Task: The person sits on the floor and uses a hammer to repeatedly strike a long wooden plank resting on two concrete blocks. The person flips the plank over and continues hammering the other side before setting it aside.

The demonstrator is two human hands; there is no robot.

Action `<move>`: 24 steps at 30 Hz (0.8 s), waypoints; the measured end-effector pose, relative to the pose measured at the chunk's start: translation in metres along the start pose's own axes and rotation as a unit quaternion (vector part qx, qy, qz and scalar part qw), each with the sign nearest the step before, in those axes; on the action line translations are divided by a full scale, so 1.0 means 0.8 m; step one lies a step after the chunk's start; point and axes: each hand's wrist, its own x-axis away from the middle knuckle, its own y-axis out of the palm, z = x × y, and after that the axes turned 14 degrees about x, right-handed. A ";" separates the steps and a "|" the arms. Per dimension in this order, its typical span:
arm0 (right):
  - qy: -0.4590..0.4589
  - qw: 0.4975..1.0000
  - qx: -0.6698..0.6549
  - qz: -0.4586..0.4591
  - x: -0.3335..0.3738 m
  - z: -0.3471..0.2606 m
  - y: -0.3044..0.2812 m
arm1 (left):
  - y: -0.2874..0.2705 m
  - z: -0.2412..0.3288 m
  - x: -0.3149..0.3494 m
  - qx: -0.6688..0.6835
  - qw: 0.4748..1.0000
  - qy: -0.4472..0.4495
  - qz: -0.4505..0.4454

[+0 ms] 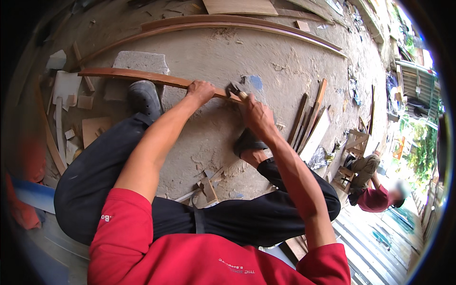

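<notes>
A reddish-brown wooden strip point(142, 75) lies low above the dusty ground point(204, 54), its left part alongside a grey concrete block point(141, 60). A person's left hand point(201, 91) clasps the strip toward its right end, where the right hand point(257, 115) grips a metal-headed tool point(236, 90). Long boards point(228, 21) stretch beyond; a co-worker point(373, 199) in red appears at far right.

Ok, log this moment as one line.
left hand: holds long reddish-brown wooden strip; right hand: holds dark-headed, pale-handled tool near strip's right end; grey concrete block: beside strip's left half
</notes>
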 end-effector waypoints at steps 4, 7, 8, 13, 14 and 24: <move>0.007 0.996 0.072 -0.054 -0.008 0.019 -0.024 | -0.004 0.009 0.002 -0.027 0.999 0.002 -0.024; 0.035 0.999 0.014 -0.015 -0.017 0.010 -0.054 | -0.012 0.009 0.007 -0.019 1.000 -0.003 -0.023; 0.044 0.999 -0.007 0.000 -0.021 0.003 -0.063 | -0.010 0.007 0.008 -0.016 1.000 -0.009 -0.015; -0.033 0.998 0.048 -0.027 -0.037 0.032 -0.030 | -0.013 0.013 0.004 -0.012 1.000 -0.013 -0.018; -0.084 0.991 0.088 -0.056 -0.036 0.054 -0.015 | -0.015 0.016 0.005 -0.013 1.000 0.002 -0.009; 0.008 0.999 0.018 -0.042 -0.047 0.058 -0.024 | 0.001 0.002 0.006 -0.025 1.000 -0.010 0.012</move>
